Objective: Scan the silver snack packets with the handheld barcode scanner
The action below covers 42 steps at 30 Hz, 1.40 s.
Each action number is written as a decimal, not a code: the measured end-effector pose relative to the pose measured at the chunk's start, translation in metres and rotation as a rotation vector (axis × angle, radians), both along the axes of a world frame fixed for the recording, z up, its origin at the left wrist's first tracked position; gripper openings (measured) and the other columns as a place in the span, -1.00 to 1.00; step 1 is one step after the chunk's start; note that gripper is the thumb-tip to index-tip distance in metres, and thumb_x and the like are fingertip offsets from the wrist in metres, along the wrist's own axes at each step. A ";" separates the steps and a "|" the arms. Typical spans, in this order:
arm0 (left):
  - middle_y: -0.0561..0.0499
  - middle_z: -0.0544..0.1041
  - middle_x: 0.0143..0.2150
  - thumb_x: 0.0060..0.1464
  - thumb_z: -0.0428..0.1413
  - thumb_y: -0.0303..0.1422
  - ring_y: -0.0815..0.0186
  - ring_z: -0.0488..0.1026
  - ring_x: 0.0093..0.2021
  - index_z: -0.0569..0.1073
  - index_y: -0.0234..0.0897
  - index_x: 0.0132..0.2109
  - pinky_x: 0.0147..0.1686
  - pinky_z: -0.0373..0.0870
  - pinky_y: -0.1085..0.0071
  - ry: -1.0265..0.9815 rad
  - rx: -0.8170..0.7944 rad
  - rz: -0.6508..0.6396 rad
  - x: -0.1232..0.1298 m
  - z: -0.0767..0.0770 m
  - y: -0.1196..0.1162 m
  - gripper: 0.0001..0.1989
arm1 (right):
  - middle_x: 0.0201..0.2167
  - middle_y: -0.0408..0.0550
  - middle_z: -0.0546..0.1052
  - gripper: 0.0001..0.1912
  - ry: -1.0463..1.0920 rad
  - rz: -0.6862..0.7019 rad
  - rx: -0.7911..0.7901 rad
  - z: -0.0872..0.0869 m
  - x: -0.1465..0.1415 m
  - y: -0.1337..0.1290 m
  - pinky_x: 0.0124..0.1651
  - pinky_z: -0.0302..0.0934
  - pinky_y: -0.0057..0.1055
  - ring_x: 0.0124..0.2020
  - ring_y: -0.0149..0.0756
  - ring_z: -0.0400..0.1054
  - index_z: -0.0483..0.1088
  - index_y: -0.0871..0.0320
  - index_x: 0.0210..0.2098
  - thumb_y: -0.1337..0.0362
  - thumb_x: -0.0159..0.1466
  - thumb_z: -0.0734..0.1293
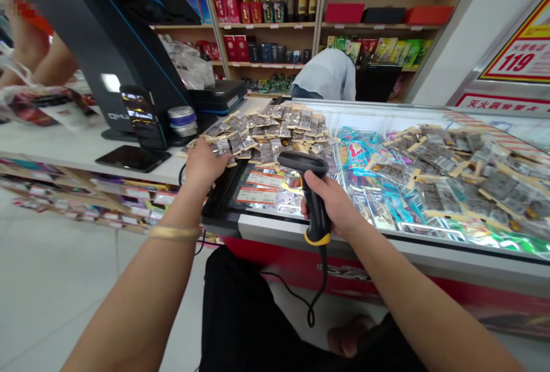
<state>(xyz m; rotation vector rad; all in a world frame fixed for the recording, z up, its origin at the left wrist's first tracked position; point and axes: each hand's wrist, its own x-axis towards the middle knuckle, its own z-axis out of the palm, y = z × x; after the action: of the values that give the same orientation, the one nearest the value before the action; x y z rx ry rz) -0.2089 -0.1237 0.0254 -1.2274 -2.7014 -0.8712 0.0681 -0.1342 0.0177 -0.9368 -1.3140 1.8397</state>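
Note:
My right hand (330, 197) is wrapped round the grip of a black and yellow barcode scanner (315, 200), its head held level above the counter glass and its cord hanging down. At the left edge of a heap of small clear packets (279, 125) with tan edges, my left hand (203, 164) reaches in, thumb and index finger apart, touching the packets. Its other fingers are partly hidden. A second heap of similar packets (447, 160) lies to the right, on the freezer's glass top.
A phone (141, 117) stands against a dark checkout terminal (103, 45) on the left; a black tablet-like slab (133, 158) lies before it. Price labels (258, 194) show near the front edge. Behind, a person in a light shirt (326, 74) bends before stocked shelves (266, 25).

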 end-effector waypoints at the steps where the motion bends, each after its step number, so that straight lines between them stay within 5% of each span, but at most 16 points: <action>1: -0.42 0.43 0.15 -0.10 0.26 -0.31 -0.19 0.33 0.23 0.26 -0.46 0.23 0.18 0.27 -0.04 -0.025 0.030 -0.008 -0.004 -0.002 0.001 -0.26 | -0.76 -0.18 0.38 -0.42 0.005 0.016 0.000 0.000 -0.002 0.000 -0.68 0.18 -0.53 -0.73 -0.41 0.27 0.41 0.20 -0.30 -0.22 0.03 0.41; 6: -0.34 0.43 0.15 -0.03 0.15 -0.40 -0.09 0.39 0.17 0.26 -0.41 0.21 0.21 0.25 -0.06 -0.156 0.416 -0.071 -0.010 -0.020 -0.007 -0.38 | -0.76 -0.17 0.39 -0.38 0.012 0.098 0.001 -0.002 -0.002 0.001 -0.66 0.18 -0.55 -0.74 -0.44 0.25 0.40 0.19 -0.28 -0.25 0.01 0.42; 10: -0.12 0.42 0.18 0.10 0.04 -0.37 0.18 0.39 0.15 0.29 -0.22 0.18 0.24 0.28 0.19 -0.195 0.672 -0.273 0.026 -0.027 -0.024 -0.53 | -0.75 -0.16 0.40 -0.35 -0.003 0.152 0.029 -0.005 0.010 -0.003 -0.64 0.19 -0.53 -0.72 -0.42 0.27 0.41 0.20 -0.28 -0.28 -0.01 0.41; 15: -0.13 0.46 0.13 0.14 0.02 -0.30 0.22 0.46 0.04 0.31 -0.26 0.20 0.09 0.42 0.27 -0.360 0.596 -0.593 0.088 -0.027 -0.025 -0.53 | -0.70 -0.14 0.43 -0.34 -0.010 0.154 0.061 -0.011 0.050 -0.012 -0.60 0.19 -0.51 -0.69 -0.41 0.27 0.42 0.23 -0.23 -0.28 0.05 0.39; 22: -0.14 0.45 0.17 0.15 -0.01 -0.33 0.24 0.49 -0.01 0.35 -0.28 0.19 0.04 0.45 0.26 -0.493 0.503 -0.729 0.137 -0.038 -0.009 -0.55 | -0.69 -0.12 0.43 -0.42 -0.060 0.082 0.108 -0.016 0.110 -0.012 -0.58 0.16 -0.50 -0.68 -0.40 0.28 0.42 0.22 -0.23 -0.22 0.15 0.36; 42: -0.15 0.42 0.22 0.16 -0.03 -0.32 0.24 0.48 0.04 0.32 -0.30 0.22 0.07 0.44 0.27 -0.480 0.421 -0.707 0.141 -0.040 -0.012 -0.51 | -0.70 -0.14 0.42 -0.42 -0.125 0.129 0.053 -0.013 0.114 -0.005 -0.60 0.20 -0.51 -0.70 -0.42 0.27 0.38 0.20 -0.35 -0.25 0.11 0.37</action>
<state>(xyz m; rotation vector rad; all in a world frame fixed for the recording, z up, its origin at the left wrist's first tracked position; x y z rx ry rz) -0.0679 -0.1352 -0.0145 -2.0890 -2.1253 -1.9009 0.1819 -0.1395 0.0044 -0.9715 -1.5243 1.8581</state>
